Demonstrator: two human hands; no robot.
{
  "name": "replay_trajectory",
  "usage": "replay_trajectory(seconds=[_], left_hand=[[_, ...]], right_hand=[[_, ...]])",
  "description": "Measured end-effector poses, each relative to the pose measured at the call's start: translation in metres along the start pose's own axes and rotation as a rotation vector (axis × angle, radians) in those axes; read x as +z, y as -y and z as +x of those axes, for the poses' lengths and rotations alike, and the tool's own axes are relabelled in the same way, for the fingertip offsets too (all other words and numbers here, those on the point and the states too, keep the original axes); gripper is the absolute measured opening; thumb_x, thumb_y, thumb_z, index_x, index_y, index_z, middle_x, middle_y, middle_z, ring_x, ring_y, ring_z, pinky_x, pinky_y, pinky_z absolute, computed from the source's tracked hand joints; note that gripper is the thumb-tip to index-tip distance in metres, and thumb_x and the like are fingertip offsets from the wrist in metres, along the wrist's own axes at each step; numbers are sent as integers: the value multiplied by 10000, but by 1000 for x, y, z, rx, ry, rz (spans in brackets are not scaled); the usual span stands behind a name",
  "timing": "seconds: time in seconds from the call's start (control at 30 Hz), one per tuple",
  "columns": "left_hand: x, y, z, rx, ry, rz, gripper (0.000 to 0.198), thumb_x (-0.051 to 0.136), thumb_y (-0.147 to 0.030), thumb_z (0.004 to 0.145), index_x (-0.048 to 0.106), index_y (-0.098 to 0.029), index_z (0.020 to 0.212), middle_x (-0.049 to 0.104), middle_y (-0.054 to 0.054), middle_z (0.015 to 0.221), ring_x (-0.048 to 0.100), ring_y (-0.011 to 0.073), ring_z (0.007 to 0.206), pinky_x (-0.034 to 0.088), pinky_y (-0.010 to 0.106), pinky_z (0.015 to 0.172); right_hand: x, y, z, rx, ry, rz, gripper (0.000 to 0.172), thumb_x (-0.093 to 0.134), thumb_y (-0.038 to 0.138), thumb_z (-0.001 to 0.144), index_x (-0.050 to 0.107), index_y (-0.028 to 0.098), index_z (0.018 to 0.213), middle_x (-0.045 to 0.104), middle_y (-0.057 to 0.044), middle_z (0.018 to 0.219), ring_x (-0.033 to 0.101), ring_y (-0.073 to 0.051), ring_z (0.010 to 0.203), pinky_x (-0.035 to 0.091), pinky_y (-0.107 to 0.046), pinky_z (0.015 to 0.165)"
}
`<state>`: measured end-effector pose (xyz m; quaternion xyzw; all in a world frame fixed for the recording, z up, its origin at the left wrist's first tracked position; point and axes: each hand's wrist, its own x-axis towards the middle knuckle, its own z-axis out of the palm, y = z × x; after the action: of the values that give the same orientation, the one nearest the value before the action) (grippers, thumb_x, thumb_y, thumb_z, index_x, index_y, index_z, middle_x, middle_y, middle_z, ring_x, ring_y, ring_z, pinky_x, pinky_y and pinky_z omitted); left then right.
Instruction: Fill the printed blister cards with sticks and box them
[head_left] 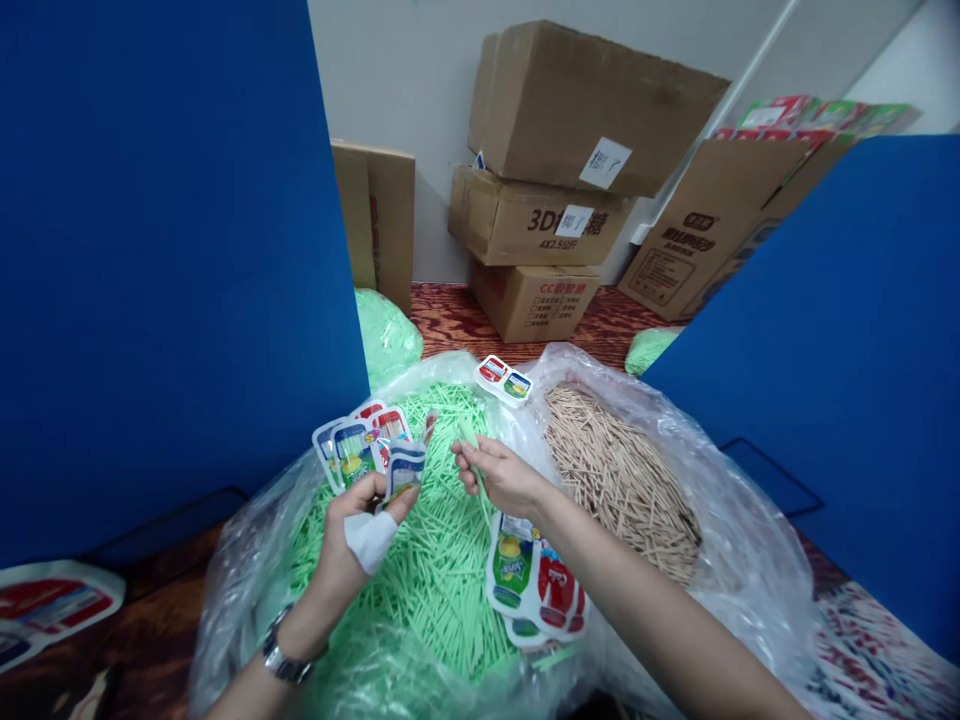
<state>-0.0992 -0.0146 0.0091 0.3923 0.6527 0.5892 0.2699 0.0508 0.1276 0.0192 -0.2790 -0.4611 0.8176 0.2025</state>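
Observation:
My left hand [369, 535] is closed on a printed plastic pouch [405, 470] with a blue and green label, its upper edge spread apart. A white patch covers part of this hand near the thumb. My right hand [499, 475] pinches a small bundle of thin green straw-like sticks [468, 432], just right of the pouch. Both hands are above a clear plastic bag [247, 560] filled with loose green sticks [435, 590]. Several more pouches [352, 450] lie behind my left hand, and a stack of Sprite and cola pouches [517, 570] lies partly under my right forearm.
A second clear bag [750, 530] of brown sticks [615, 470] stands to the right. Another pouch [504, 380] rests between the bags. Cardboard boxes [555, 230] are stacked by the wall. Blue panels [172, 250] flank both sides. A large printed pouch [56, 600] lies lower left.

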Motion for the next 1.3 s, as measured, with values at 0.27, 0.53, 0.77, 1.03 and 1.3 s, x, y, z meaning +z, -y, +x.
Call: replay_trajectory(seconds=[0.27, 0.53, 0.77, 1.03, 1.3], left_hand=[[19, 22, -4, 186, 77, 129, 290, 661, -321, 773, 454, -185, 620, 454, -36, 620, 423, 114, 574, 351, 229, 545], [40, 9, -11, 389, 60, 282, 258, 624, -261, 810, 436, -192, 647, 439, -46, 617, 428, 113, 566, 341, 222, 548], [42, 16, -8, 418, 41, 320, 201, 593, -233, 822, 467, -191, 670, 429, -48, 610, 439, 116, 551, 339, 224, 534], [44, 11, -11, 420, 59, 323, 220, 588, -223, 823, 440, -192, 665, 425, -46, 619, 421, 113, 553, 330, 226, 534], [45, 1, -12, 402, 65, 277, 213, 560, -214, 825, 439, -195, 651, 453, -36, 623, 445, 121, 564, 353, 229, 550]], right_hand=[[32, 39, -22, -587, -146, -14, 262, 522, 481, 877, 476, 231, 942, 500, 69, 641, 546, -94, 583, 453, -251, 604], [63, 38, -31, -815, -109, -37, 131, 390, 356, 966, 455, 243, 967, 469, 56, 692, 544, -88, 612, 477, -285, 668], [63, 39, -33, -879, -96, -41, 111, 377, 337, 973, 449, 253, 971, 464, 54, 710, 542, -90, 624, 481, -313, 712], [59, 24, -30, -875, -152, -362, 131, 368, 342, 970, 442, 234, 986, 527, 18, 762, 546, -129, 742, 456, -344, 803], [56, 7, -33, -839, -313, -519, 200, 329, 349, 973, 498, 243, 959, 581, -23, 869, 532, -174, 1013, 366, -381, 971]])
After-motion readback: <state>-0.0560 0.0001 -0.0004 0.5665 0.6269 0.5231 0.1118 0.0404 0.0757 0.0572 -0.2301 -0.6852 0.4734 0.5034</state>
